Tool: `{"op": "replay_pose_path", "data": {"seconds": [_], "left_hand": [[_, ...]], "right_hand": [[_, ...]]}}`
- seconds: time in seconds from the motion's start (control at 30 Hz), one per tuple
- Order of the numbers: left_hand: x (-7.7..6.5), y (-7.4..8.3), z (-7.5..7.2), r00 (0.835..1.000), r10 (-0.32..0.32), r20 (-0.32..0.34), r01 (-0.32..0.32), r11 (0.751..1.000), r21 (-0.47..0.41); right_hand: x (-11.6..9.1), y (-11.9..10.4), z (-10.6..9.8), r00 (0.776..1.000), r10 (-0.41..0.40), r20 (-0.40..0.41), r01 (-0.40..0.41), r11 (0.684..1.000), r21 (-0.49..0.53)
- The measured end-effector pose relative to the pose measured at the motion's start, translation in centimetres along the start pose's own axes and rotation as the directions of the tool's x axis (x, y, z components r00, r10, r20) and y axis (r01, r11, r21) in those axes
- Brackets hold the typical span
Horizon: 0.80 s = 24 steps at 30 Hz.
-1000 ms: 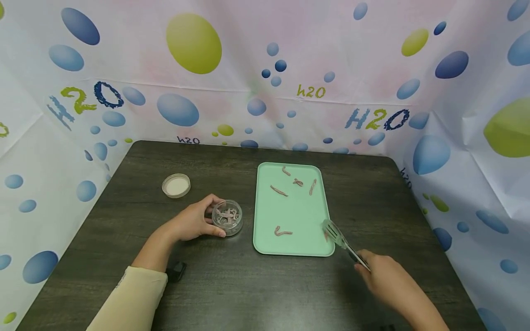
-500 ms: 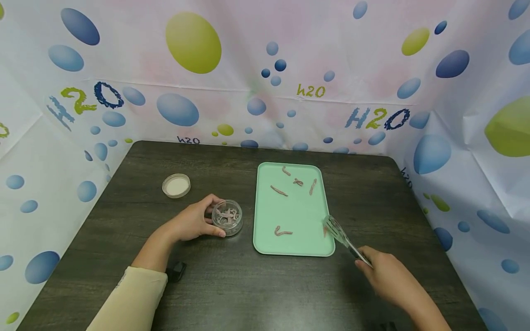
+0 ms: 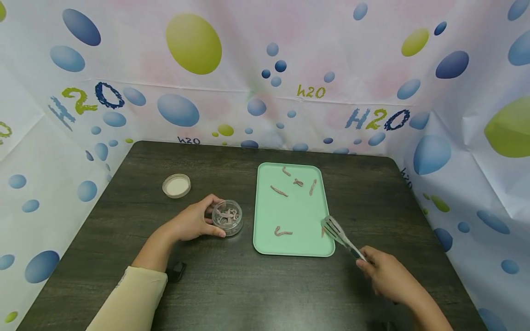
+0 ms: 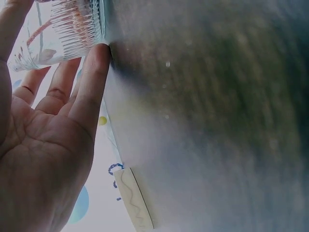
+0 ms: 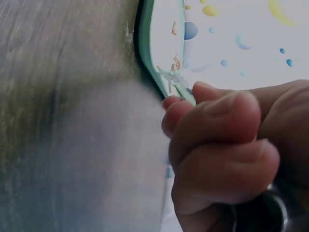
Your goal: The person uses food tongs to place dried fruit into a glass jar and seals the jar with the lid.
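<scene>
Two Holds at Once

Head: left hand (image 3: pixel 194 224) grips the jar (image 3: pixel 230 227), likely steadying it; right hand (image 3: pixel 387 274) holds a slotted utensil (image 3: pixel 337 230) beside a strip (image 3: pixel 323 232) near the tray's (image 3: pixel 290 211) right edge. Left wrist: fingers brace the jar. Right wrist: fingers curl closed.

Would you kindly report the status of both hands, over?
Left hand holds open jar. Right hand grips tongs at right edge of tray. No obstruction visible.
</scene>
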State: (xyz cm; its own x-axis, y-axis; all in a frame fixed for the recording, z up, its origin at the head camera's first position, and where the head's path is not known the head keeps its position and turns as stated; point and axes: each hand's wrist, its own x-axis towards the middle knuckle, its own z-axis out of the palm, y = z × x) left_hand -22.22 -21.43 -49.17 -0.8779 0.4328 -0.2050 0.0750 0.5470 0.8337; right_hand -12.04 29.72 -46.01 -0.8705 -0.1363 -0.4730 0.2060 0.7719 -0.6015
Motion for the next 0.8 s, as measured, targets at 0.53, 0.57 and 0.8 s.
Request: {"op": "replay_pose_path", "data": {"seconds": [0.53, 0.57, 0.8], "left_hand": [[-0.1, 0.2, 0.1, 1.000, -0.011, -0.001, 0.011, 1.000, -0.009], [-0.1, 0.2, 0.1, 1.000, -0.012, 0.000, 0.012, 1.000, -0.010], [-0.1, 0.2, 0.1, 1.000, -0.012, -0.005, 0.012, 1.000, -0.007]], "right_hand": [[1.6, 2.4, -0.7, 0.984, -0.101, 0.149, 0.048, 0.943, 0.328], [1.7, 2.4, -0.7, 0.984, -0.101, 0.145, 0.049, 0.944, 0.325], [2.2, 1.7, -0.5, 0.986, -0.117, 0.115, 0.078, 0.951, 0.298]]}}
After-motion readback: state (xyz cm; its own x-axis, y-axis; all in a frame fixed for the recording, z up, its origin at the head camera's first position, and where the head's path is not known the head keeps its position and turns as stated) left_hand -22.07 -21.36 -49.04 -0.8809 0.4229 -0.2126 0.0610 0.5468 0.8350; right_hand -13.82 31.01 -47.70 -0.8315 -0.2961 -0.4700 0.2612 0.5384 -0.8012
